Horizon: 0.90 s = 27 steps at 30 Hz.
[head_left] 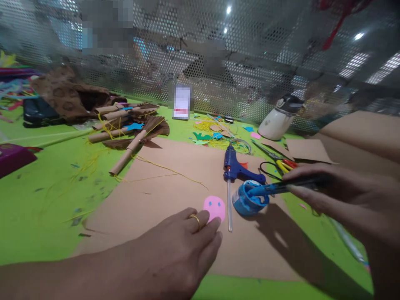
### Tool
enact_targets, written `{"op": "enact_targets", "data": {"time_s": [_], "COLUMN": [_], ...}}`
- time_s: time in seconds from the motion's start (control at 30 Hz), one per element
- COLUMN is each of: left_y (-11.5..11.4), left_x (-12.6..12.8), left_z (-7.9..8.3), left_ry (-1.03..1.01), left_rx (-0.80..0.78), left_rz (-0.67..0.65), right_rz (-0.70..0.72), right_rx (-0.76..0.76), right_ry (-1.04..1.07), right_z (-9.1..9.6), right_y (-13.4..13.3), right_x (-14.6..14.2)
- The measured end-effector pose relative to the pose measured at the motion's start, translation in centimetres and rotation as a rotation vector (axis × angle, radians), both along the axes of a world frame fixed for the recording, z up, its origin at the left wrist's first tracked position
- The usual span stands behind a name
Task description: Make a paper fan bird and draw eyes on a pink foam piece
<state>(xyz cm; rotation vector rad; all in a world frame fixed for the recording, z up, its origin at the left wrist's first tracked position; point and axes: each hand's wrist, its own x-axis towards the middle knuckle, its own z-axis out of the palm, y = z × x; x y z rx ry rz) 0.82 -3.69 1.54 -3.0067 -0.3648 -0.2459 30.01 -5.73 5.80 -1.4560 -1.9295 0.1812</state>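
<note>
My left hand, with a ring on one finger, lies with its fingers stretched out over the lower edge of a pink paper cutout. Two small blue dots mark the cutout, which rests on a brown paper sheet. My right hand grips a dark, blue-smeared paintbrush. Its tip dips into an open jar of blue paint. Just behind the jar lies a blue glue gun, with a clear glue stick pointing toward me.
Several small twig-like brooms lie at left, with yellow strands and blue stars. Paper scraps litter the back. A white bottle with a dark top, scissors and cardboard are at right. A mesh panel stands behind.
</note>
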Motion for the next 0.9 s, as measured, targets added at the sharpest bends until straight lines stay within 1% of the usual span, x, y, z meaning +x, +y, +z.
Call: {"op": "enact_targets", "data": {"time_s": [0.07,0.13,0.27,0.3,0.37,0.47,0.53,0.67,0.73,0.8,0.87,0.9], "left_y": [0.0,0.0,-0.1,-0.1,0.0,0.3,0.6,1.1,1.3,1.4,1.5,1.5], "left_x": [0.1,0.2,0.2,0.2,0.1,0.1,0.0,0.0,0.1,0.1,0.2,0.2], "left_z": [-0.2,-0.3,-0.7,-0.8,-1.2,-1.6,-1.7,-1.8,-2.1,-2.6,-3.3,-3.5], "left_ry": [-0.039,-0.076,-0.082,-0.082,-0.081,-0.070,-0.069,-0.113,-0.128,-0.131,-0.165,-0.219], "left_rx": [0.015,0.022,0.012,0.014,0.023,0.045,0.059,0.061,0.053,0.065,0.104,0.135], "left_rz": [-0.004,-0.006,0.055,0.046,0.034,0.021,0.001,-0.035,-0.044,-0.045,-0.032,-0.032], "right_rz": [-0.095,-0.131,-0.131,-0.132,-0.180,-0.281,-0.320,-0.378,-0.351,-0.263,-0.186,-0.167], "right_rx": [-0.003,-0.028,-0.125,-0.128,-0.083,0.012,0.079,0.262,0.279,0.220,0.176,0.185], "right_ry": [0.165,0.284,0.348,0.353,0.356,0.318,0.280,0.154,0.049,-0.058,-0.114,-0.121], "right_z": [0.1,-0.1,-1.5,-1.9,-2.4,-2.7,-2.6,-2.1,-1.9,-1.8,-1.8,-1.8], "right_y": [0.3,0.8,1.9,2.1,2.2,1.9,1.5,1.1,1.1,1.2,1.2,1.2], "right_x": [-0.5,-1.1,-2.3,-2.6,-3.0,-3.5,-3.6,-3.9,-4.0,-4.1,-4.0,-3.9]}}
